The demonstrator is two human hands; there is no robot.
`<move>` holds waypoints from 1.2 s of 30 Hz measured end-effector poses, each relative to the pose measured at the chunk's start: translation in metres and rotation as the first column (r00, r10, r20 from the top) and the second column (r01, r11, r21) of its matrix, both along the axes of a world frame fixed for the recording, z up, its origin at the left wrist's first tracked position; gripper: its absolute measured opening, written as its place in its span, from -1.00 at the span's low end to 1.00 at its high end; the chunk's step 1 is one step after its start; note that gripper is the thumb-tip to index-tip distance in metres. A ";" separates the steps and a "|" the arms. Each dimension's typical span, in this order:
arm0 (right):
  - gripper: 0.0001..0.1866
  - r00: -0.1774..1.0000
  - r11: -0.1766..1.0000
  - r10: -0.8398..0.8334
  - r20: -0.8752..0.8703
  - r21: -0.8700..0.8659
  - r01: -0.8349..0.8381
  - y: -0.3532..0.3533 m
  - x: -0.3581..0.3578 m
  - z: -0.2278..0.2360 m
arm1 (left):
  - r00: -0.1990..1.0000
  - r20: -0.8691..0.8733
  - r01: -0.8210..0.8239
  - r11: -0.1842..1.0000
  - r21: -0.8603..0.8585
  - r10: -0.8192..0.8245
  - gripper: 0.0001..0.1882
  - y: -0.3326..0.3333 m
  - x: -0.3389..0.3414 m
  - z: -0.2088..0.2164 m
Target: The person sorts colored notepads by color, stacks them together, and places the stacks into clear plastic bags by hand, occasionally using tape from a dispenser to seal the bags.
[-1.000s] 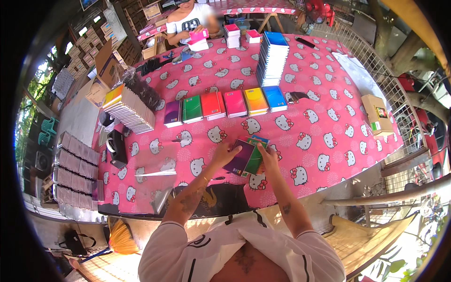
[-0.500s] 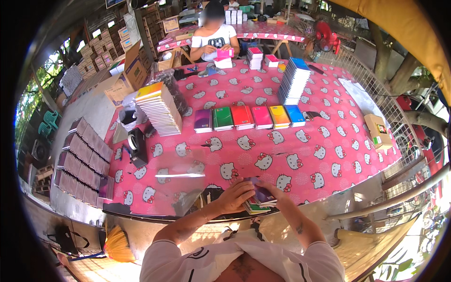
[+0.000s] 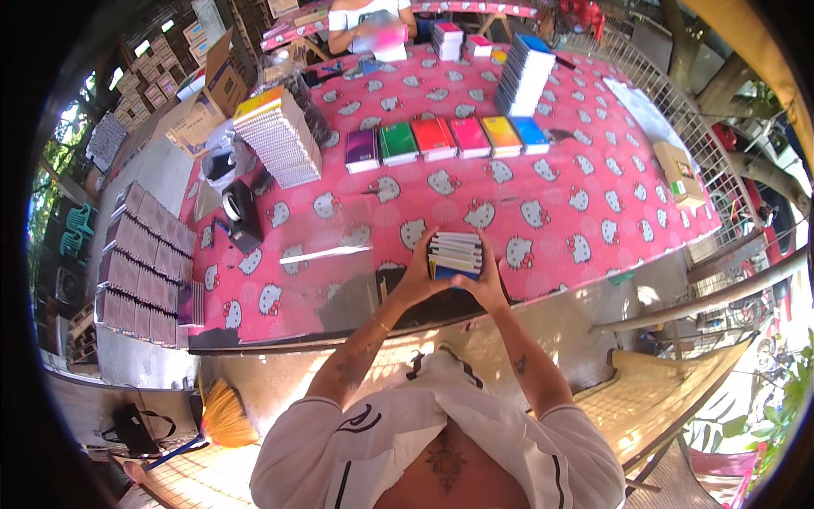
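Note:
Between my two hands, just above the near edge of the table, is a small stack of notebooks [image 3: 458, 249]. Its white page edges face up, and a blue cover shows on the side closest to me. My left hand [image 3: 420, 278] wraps the stack's left side. From the right, my right hand [image 3: 489, 282] presses the other side, and the thumbs meet near the blue cover. Beyond them lies a row of notebook piles: purple [image 3: 362, 149], green [image 3: 398, 142], red [image 3: 433, 137], pink [image 3: 469, 137], yellow [image 3: 501, 136] and blue [image 3: 531, 135].
Tall notebook stacks stand at left [image 3: 284, 140] and far right [image 3: 524, 81]. A black tape dispenser [image 3: 242, 217] and a clear plastic sheet [image 3: 326, 271] lie on the pink tablecloth [image 3: 543, 254]. Bundled notebooks [image 3: 144, 263] sit left of the table. Across it, a person [image 3: 373, 25] handles a pink notebook.
The stack in my hands has been turned, from a purple cover on top to page edges up with blue toward me. My view has tilted down, shifting the scene upward.

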State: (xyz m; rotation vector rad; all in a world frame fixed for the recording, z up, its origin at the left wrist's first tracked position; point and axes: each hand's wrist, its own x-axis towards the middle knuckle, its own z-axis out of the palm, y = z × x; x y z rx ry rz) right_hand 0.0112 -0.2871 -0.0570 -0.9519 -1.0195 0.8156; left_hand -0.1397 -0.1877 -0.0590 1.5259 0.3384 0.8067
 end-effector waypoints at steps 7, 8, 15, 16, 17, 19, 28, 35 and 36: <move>0.10 0.993 0.997 -0.067 0.101 -0.026 0.070 0.001 0.001 -0.008 | 0.992 -0.123 -0.012 0.997 0.078 0.021 0.08 -0.006 0.007 -0.011; 0.08 0.986 0.999 -0.048 0.159 -0.009 0.050 0.000 0.006 -0.010 | 0.993 -0.119 -0.005 0.999 0.049 0.010 0.09 -0.006 0.008 -0.013; 0.00 0.995 0.991 0.026 0.095 -0.131 -0.013 -0.002 0.018 -0.010 | 0.946 -0.285 0.162 0.987 0.002 -0.154 0.14 0.004 -0.003 -0.001; -0.01 0.997 0.990 0.032 0.073 -0.141 -0.021 0.002 0.018 -0.011 | 0.956 -0.252 0.138 0.988 -0.061 -0.149 0.14 0.001 -0.003 -0.001; -0.02 0.998 0.988 0.037 0.051 -0.151 -0.029 0.004 0.018 -0.012 | 0.966 -0.218 0.117 0.985 -0.124 -0.142 0.14 -0.004 0.001 -0.002; -0.04 0.995 0.989 0.064 0.081 -0.141 -0.052 0.001 0.022 -0.014 | 0.965 -0.187 0.099 0.918 -0.384 -0.182 0.16 -0.015 0.001 0.013; -0.06 0.979 0.981 0.079 0.189 -0.191 -0.043 0.003 0.033 -0.029 | 0.715 -0.393 0.185 0.386 0.904 0.578 0.00 -0.069 0.041 0.075; -0.10 0.984 0.983 0.114 0.139 -0.161 -0.091 -0.001 0.036 -0.025 | 0.827 -0.396 -0.198 0.866 0.459 0.399 -0.09 -0.034 0.015 0.056; -0.11 0.985 0.984 0.117 0.130 -0.150 -0.097 0.000 0.034 -0.024 | 0.917 -0.279 -0.262 0.958 0.116 0.284 -0.14 -0.032 0.015 0.043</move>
